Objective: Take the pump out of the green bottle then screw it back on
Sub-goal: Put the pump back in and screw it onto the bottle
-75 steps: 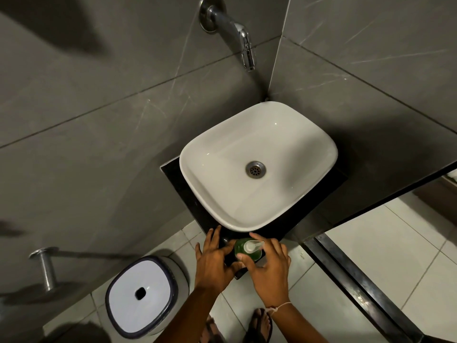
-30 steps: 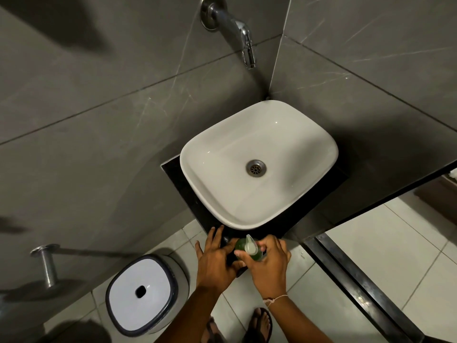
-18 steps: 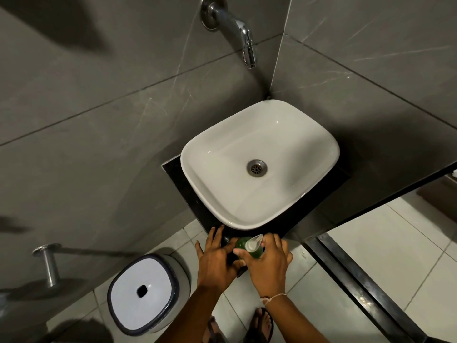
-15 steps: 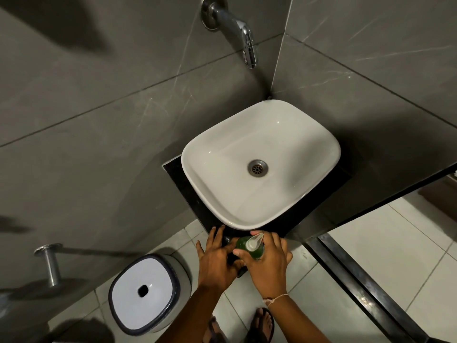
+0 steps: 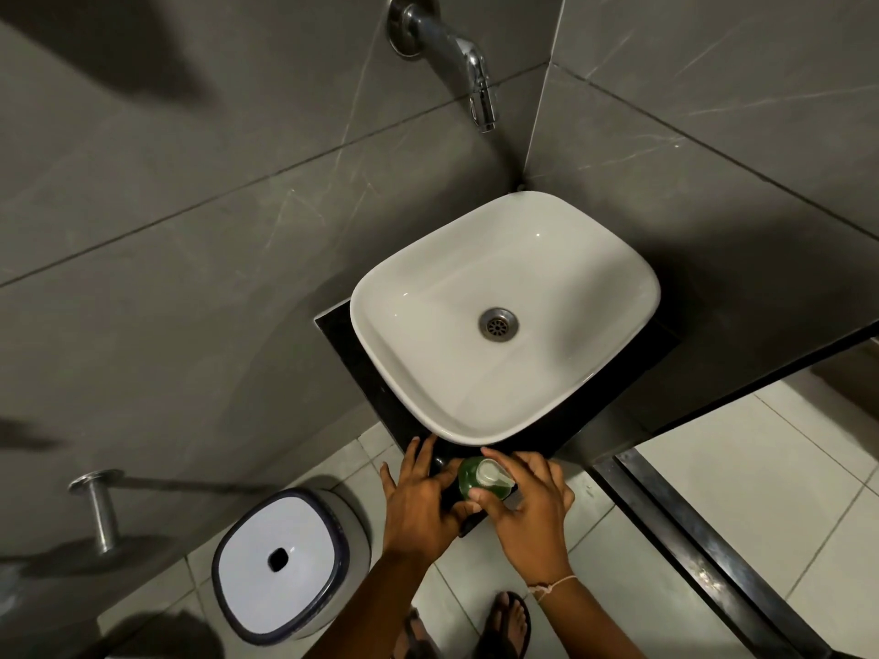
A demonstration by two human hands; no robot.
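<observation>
Head view: both hands [image 5: 475, 506] ring green bottle [image 5: 468, 475] beneath sink [image 5: 594, 397], bin [image 5: 280, 563] left.

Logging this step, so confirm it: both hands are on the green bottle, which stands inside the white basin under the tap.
Wrong on one point. The head view shows the green bottle standing on the black counter in front of the white basin, not inside it. Both the left hand and right hand are on it.

The bottle [image 5: 468, 477] stands on the counter [image 5: 376, 387] before the basin [image 5: 613, 264], between both hands.
</observation>
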